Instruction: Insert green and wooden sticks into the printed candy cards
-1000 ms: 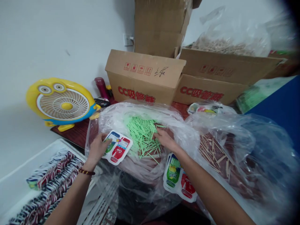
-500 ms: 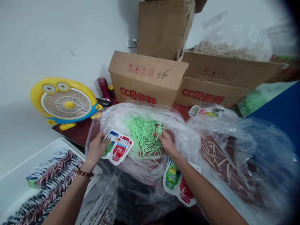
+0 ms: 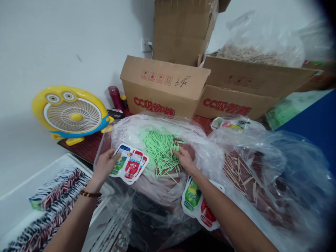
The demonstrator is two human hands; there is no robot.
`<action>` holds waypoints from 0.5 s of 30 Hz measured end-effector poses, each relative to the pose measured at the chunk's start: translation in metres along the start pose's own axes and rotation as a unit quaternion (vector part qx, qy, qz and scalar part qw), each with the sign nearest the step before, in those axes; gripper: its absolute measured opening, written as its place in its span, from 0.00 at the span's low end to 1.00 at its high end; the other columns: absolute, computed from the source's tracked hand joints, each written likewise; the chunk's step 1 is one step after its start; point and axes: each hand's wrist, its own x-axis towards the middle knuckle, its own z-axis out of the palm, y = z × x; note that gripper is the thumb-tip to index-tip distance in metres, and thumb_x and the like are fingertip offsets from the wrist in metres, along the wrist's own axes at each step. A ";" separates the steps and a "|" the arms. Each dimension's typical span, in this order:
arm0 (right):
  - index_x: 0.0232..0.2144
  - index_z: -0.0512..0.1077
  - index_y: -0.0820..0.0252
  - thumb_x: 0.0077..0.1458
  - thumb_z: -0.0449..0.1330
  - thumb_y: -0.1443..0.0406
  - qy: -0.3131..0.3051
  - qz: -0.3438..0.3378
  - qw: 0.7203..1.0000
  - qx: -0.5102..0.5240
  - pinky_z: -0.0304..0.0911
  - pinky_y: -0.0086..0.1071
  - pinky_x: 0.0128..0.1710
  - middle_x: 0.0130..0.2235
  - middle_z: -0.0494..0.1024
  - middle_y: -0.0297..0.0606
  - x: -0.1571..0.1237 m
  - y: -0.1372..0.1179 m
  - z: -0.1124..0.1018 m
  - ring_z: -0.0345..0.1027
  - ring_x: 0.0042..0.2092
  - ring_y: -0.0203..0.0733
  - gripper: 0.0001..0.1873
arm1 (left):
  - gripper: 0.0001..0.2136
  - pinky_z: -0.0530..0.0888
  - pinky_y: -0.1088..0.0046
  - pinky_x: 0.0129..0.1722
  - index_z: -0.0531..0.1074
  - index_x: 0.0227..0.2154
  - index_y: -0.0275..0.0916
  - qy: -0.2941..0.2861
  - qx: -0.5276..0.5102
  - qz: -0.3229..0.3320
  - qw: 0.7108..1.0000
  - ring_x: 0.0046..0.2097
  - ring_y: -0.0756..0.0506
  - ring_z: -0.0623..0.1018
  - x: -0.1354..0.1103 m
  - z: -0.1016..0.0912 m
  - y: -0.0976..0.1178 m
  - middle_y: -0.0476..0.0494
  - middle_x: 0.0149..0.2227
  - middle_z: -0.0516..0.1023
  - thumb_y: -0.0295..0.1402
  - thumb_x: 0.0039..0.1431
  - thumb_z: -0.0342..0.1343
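My left hand [image 3: 106, 162] is closed on the left edge of a few overlapping flat packets [image 3: 133, 164], shaped and printed like a green Sprite bottle and a red Cola bottle. At the right side of a loose pile of thin green sticks [image 3: 160, 148], the fingers of my right hand [image 3: 185, 159] pinch several of the sticks. The pile lies on a spread clear plastic bag [image 3: 157, 190]. Beneath my right forearm rest more Sprite and Cola packets [image 3: 191, 197], partly covered by the arm.
Brown sticks [image 3: 236, 171] lie in another plastic bag at right. Cardboard boxes [image 3: 162, 84] stand behind, and a yellow fan [image 3: 76, 117] is at back left. A white bin [image 3: 55, 161] at lower left holds rows of packets. A dark red bottle [image 3: 114, 98] stands beside the fan.
The left hand and its packets have shifted slightly left. The right hand stays at the pile's right side, its fingers now gathered around a small bunch of green sticks.
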 end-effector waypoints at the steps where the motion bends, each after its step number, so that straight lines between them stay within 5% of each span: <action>1: 0.36 0.73 0.60 0.53 0.54 0.57 0.004 0.002 1.000 -0.004 0.63 0.33 0.40 0.35 0.78 0.35 0.001 0.000 -0.001 0.68 0.37 0.41 0.15 | 0.17 0.70 0.75 0.22 0.73 0.32 0.39 -0.018 -0.033 -0.009 0.999 0.24 0.46 0.75 -0.001 -0.001 0.001 0.51 0.23 0.77 0.47 0.45 0.58; 6: 0.32 0.74 0.61 0.53 0.56 0.56 0.014 0.011 1.000 -0.020 0.62 0.33 0.38 0.33 0.78 0.36 0.004 -0.007 -0.006 0.68 0.35 0.41 0.14 | 0.16 0.69 0.76 0.20 0.71 0.30 0.39 -0.054 -0.114 -0.030 0.992 0.21 0.49 0.73 -0.006 -0.003 0.004 0.54 0.21 0.75 0.45 0.42 0.63; 11: 0.39 0.72 0.59 0.55 0.53 0.54 0.038 0.006 0.999 -0.005 0.62 0.34 0.41 0.37 0.78 0.37 0.005 -0.013 -0.007 0.68 0.39 0.42 0.18 | 0.15 0.70 0.75 0.21 0.71 0.30 0.38 -0.047 -0.126 -0.041 0.990 0.21 0.48 0.74 -0.007 0.000 0.003 0.54 0.20 0.74 0.43 0.43 0.62; 15: 0.33 0.73 0.60 0.51 0.57 0.56 0.042 0.000 0.999 0.014 0.59 0.36 0.46 0.37 0.78 0.37 0.001 -0.009 -0.006 0.67 0.41 0.43 0.14 | 0.17 0.70 0.75 0.20 0.72 0.32 0.38 -0.049 -0.149 -0.030 0.987 0.21 0.47 0.74 -0.009 0.000 0.005 0.54 0.21 0.75 0.44 0.43 0.64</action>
